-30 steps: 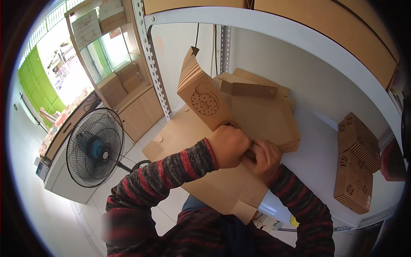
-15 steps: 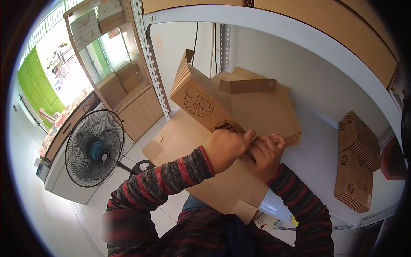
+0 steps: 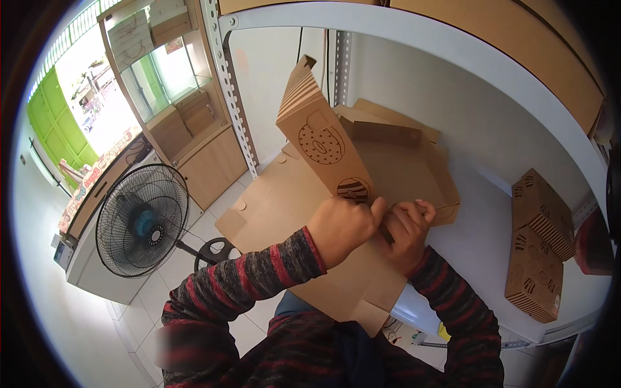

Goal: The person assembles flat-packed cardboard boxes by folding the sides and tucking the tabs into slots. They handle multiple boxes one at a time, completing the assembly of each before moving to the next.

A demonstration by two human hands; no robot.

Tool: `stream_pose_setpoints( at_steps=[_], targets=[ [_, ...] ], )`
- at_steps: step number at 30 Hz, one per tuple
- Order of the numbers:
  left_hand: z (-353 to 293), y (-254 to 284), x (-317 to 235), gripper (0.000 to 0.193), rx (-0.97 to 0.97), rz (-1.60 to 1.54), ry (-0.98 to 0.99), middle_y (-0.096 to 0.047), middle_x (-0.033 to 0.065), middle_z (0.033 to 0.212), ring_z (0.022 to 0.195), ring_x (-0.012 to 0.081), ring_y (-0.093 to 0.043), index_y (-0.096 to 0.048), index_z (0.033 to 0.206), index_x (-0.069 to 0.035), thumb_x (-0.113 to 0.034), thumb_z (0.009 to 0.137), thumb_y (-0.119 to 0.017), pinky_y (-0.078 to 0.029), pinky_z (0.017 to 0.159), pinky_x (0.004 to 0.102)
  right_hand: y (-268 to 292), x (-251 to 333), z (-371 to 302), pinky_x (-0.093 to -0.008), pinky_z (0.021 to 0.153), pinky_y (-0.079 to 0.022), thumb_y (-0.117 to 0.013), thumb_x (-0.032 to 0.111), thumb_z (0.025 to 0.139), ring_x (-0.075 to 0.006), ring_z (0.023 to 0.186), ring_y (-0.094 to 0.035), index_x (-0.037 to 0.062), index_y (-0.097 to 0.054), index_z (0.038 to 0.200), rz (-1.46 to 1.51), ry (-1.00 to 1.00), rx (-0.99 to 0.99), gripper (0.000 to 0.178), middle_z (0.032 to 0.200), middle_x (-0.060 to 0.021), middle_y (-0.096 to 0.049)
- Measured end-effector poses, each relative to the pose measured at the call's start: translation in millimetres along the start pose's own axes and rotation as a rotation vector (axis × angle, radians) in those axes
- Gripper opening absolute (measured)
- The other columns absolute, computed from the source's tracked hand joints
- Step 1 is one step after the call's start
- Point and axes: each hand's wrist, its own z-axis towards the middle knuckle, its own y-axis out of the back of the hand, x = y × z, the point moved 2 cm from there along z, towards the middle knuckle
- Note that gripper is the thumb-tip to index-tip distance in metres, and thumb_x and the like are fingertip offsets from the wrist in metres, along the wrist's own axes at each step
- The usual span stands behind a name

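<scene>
**At the near edge of a half-folded brown cardboard box (image 3: pixel 404 161): two bare hands, side by side**

The box sits right in front of the person, its shallow tray open on the right and one tall panel (image 3: pixel 339 158) standing up on the left side. That panel's the fun bit: dark line drawings of doughnuts, plus a striped edge (image 3: pixel 299 97) up top.

Left hand (image 3: pixel 346 229) is balled up, thumb and fingers closed on the box's near corner. Right hand (image 3: pixel 406 236) is just beside it with fingers curled; can't tell if it's actually pinching anything, since the fingertips are tucked out of view.

Left of the box and in front of it lies a big plain tan cardboard sheet (image 3: pixel 272 194). No clue whether it's joined on, hands cover that spot.

Well off to the box's right, an upper brown printed carton (image 3: pixel 543 210) and a lower brown printed carton (image 3: pixel 534 271) touch each other, both with stripes and dark round prints. The lower one has a tiny pale mark near a corner, too small to read tbh.

Farther left of the box: a black wire-caged fan (image 3: pixel 143 222) with a blue middle.
</scene>
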Motion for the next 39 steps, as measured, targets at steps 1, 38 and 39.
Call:
stream_pose_setpoints(
  at_steps=[1,38,39],
  targets=[
    [0.3,0.3,-0.6,0.019,0.001,-0.005,-0.001,-0.057,0.0072,0.057,0.052,0.0243,-0.063,-0.049,0.093,-0.004,-0.009,0.078,-0.060,-0.047,0.044,0.0335,0.1,0.3,-0.3,-0.0438,0.092,-0.029,-0.073,0.019,0.074,-0.0185,0.084,-0.058,0.0107,-0.066,0.084,-0.001,0.010,0.014,0.015,0.079,0.0007,-0.060],
    [-15.9,-29.5,-5.9,0.011,-0.034,-0.096,0.154,-0.059,0.0099,0.069,0.060,0.0271,-0.063,-0.058,0.090,-0.005,-0.007,0.079,-0.057,-0.049,0.051,0.0375,62.3,-64.0,36.3,-0.0489,0.103,-0.022,-0.059,0.034,0.090,-0.0235,0.098,-0.056,0.0083,-0.067,0.097,-0.183,-0.198,-0.222,0.028,0.091,-0.0054,-0.063],
    [-15.9,-31.9,-6.3,0.012,-0.038,-0.106,0.130,-0.059,0.0096,0.073,0.061,0.0268,-0.063,-0.059,0.089,-0.005,-0.007,0.078,-0.056,-0.049,0.051,0.0367,70.7,-87.2,32.2,-0.0456,0.102,-0.026,-0.058,0.038,0.091,-0.0230,0.098,-0.056,0.0075,-0.066,0.099,-0.141,-0.330,-0.257,0.032,0.092,-0.0055,-0.063]
  ],
)
